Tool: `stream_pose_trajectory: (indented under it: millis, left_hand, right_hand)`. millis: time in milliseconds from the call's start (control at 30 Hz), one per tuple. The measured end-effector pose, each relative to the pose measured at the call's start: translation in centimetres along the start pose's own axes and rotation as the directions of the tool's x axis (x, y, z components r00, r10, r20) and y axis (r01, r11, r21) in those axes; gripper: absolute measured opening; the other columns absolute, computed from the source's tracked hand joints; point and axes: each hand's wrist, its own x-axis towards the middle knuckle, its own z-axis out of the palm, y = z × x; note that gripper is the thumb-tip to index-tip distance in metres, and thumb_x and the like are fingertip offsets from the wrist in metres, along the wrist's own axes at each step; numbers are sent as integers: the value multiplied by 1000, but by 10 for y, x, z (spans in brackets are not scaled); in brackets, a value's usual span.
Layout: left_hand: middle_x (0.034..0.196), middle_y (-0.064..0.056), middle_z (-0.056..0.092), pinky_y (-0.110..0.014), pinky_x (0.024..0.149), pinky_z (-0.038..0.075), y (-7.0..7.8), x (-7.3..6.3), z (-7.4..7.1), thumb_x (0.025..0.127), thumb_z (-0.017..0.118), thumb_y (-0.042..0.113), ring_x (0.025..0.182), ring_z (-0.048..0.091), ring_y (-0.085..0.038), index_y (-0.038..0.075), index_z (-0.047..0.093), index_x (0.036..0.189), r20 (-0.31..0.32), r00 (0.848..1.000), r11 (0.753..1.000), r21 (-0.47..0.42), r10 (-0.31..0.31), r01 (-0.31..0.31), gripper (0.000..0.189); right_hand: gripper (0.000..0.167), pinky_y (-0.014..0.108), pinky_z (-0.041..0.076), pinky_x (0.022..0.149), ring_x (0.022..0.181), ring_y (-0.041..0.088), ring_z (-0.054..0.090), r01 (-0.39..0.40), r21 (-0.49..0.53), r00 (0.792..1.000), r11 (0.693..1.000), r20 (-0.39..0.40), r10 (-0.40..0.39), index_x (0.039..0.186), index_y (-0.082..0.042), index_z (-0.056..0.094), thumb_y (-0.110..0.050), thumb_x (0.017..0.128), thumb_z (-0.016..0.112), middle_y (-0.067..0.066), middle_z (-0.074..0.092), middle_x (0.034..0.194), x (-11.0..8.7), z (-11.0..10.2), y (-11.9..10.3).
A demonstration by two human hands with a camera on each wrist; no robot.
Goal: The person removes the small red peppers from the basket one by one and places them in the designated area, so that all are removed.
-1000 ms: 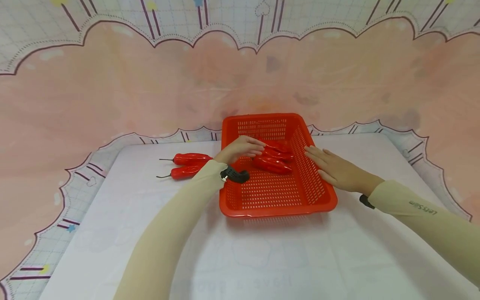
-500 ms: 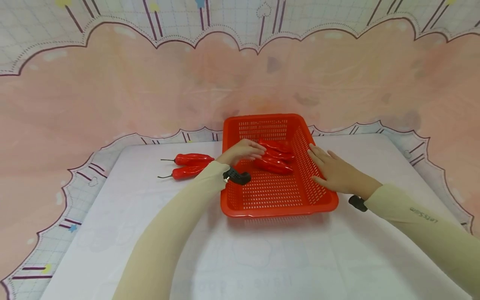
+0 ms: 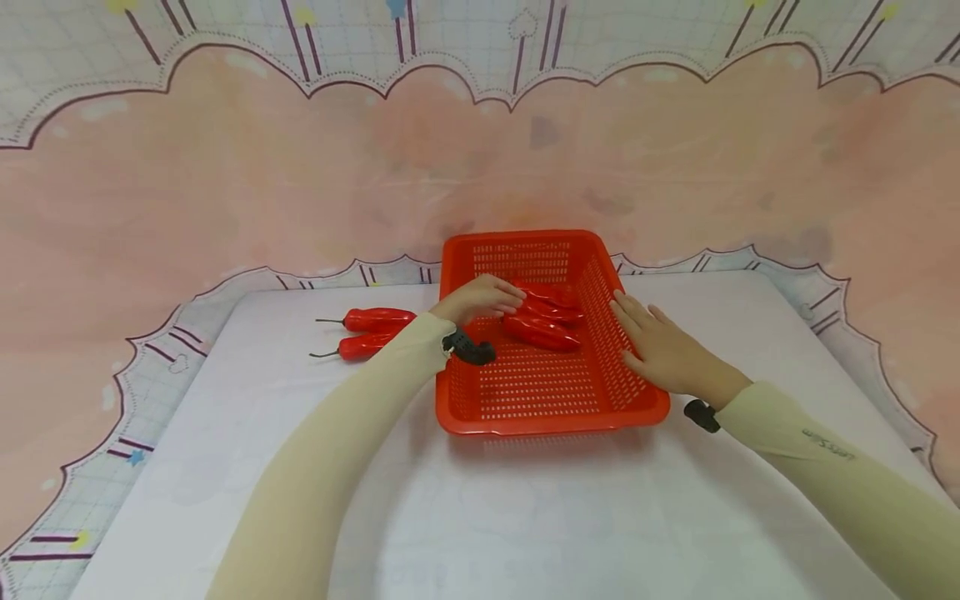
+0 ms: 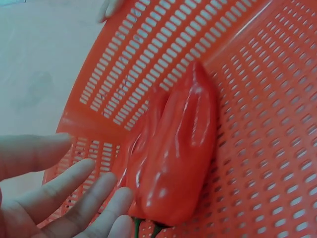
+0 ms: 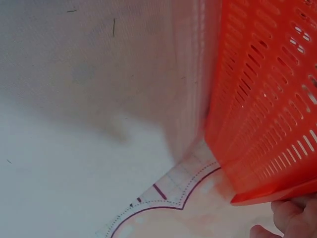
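Inside the red plastic basket (image 3: 555, 422) lie several glossy red peppers (image 3: 542, 331), bunched toward its far middle. My left hand (image 3: 480, 298) hangs over the basket's left side, fingers extended and holding nothing. In the left wrist view its fingers (image 4: 79, 191) are spread beside the red pepper (image 4: 173, 163), and green stems show near the fingertips. On the basket's right rim rests my right hand (image 3: 671, 350), fingers straight and thumb apart. The right wrist view shows only parts of its fingers (image 5: 292, 218) at the rim.
Two more red peppers, an upper one (image 3: 378, 319) and a lower one (image 3: 363, 346), lie left of the basket, partly hidden by my left arm. A white cloth (image 3: 525, 517) covers the table. A pink patterned backdrop (image 3: 337, 167) rises behind it.
My right hand has slid slightly along the basket's right rim and turned, its thumb spreading away from the fingers. The left hand and the peppers have stayed nearly still.
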Motion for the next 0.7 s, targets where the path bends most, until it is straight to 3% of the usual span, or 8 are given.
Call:
stream_pose_trajectory:
  millis: [233,500,600,633,700]
  left_hand:
    - [131,-18,56,-39,106,42,5,8,-8,93,57,12,120,55,-31,-3,56,126,-2,1000,998,50,-26,26,37]
    - [131,-21,55,-40,109,39,1,14,-8,93,56,12,122,53,-33,-7,56,124,6,997,996,36,-80,80,36]
    - [120,-16,64,-36,103,45,-3,22,-8,90,62,17,112,60,-27,-2,64,116,-2,995,991,81,-104,104,32]
    - [114,-12,67,-33,98,49,-11,35,-11,86,67,20,105,63,-23,2,67,111,26,994,991,81,-104,102,31]
    - [109,-9,69,-32,93,51,-14,46,-11,84,70,22,99,64,-21,5,69,108,40,991,987,100,-128,124,29]
  right_hand:
    - [67,59,11,116,144,39,11,15,13,1000,1000,-17,-15,147,7,15,-20,94,46,23,8,156,2,1,-2]
    - [69,59,10,116,145,38,9,2,18,1000,1000,-4,-2,147,6,14,-22,94,47,22,6,157,4,5,0]
    - [69,59,10,116,145,38,9,-2,9,1000,1000,-4,2,148,6,14,-22,93,47,21,6,157,3,5,1]
    - [70,59,10,116,145,38,9,-4,8,1000,1000,-5,4,148,6,14,-22,93,47,21,6,157,2,5,1]
    - [69,59,10,116,145,38,9,-7,5,1000,1000,-8,7,148,6,14,-21,93,47,21,6,157,1,4,2]
